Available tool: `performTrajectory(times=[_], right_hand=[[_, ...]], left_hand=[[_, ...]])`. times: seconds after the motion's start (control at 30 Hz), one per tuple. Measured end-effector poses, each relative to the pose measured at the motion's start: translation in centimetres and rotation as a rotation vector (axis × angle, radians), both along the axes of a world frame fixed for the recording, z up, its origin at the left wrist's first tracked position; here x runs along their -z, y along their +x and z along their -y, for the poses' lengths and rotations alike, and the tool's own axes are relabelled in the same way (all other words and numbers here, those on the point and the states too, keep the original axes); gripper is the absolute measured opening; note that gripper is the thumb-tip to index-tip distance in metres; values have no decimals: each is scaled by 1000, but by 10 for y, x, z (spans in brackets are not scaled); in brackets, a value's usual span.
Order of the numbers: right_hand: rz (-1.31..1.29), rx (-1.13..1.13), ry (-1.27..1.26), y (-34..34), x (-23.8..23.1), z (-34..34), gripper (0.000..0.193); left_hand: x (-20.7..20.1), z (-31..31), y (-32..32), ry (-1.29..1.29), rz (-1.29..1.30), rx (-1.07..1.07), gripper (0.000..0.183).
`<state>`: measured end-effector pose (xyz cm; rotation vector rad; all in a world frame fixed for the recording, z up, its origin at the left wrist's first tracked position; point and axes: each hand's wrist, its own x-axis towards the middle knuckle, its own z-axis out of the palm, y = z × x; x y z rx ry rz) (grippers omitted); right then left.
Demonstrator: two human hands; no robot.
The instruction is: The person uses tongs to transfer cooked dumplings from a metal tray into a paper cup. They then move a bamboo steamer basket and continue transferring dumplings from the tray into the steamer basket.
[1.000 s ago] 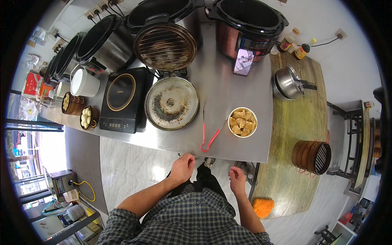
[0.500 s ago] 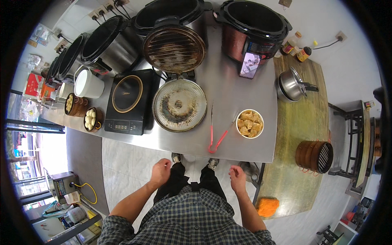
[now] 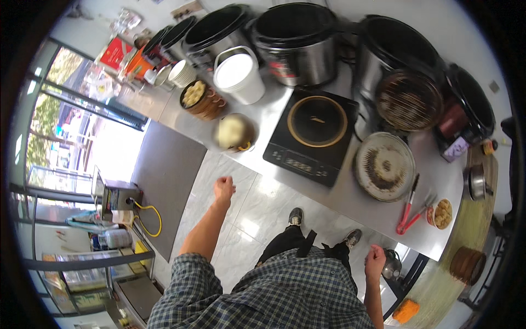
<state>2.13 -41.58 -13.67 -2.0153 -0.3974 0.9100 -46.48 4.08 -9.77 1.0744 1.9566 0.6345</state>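
My left hand (image 3: 223,189) hangs over the floor in front of the counter, its fingers loosely curled round nothing. Nearest to it on the counter edge is a small bamboo steamer (image 3: 252,135) of pale buns, blurred by motion. Behind that stands a steamer stack (image 3: 206,108) topped with yellowish dumplings. Low by my right side, my right hand (image 3: 375,259) is also curled and holds nothing. Red-handled tongs (image 3: 406,213) lie on the counter beyond it, beside a paper bowl (image 3: 430,217) of browned dumplings. Neither hand touches anything.
A black induction cooker (image 3: 302,166) and an opened electric griddle (image 3: 386,166) occupy the steel counter (image 3: 350,204). A white bucket (image 3: 239,82) and several large cookers (image 3: 296,52) line the back. An orange cloth (image 3: 406,311) lies on the wooden table (image 3: 438,299) at right.
My view has swung left, so the counter things appear farther right. My body has turned toward the steamers at the left end. Both hands stay free, the right one now more curled.
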Motion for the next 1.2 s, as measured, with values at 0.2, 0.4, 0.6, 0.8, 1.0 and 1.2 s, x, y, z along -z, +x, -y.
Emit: performTrajectory(times=[0.2, 0.4, 0.6, 0.8, 1.0, 1.2], right_hand=[[-42, -111, 114, -81, -23, -62, 23], [-84, -41, 51, -114, -53, -85, 21], [-49, -46, 23, -115, -71, -89, 21], [-23, -108, 19, -96, -50, -94, 20], [2, -54, 16, -103, -64, -120, 20], [207, -16, -58, -185, -85, -190, 19]], left_hand=[[-13, -79, -9, -12, 418, -204, 45], [-15, -130, -22, 21, 375, -157, 47], [-9, -156, -28, 1, 381, -48, 48], [-12, -174, -24, 36, 362, -5, 45], [-10, -305, -131, 313, 426, -152, 24], [-16, -495, -232, 78, 681, -52, 62]])
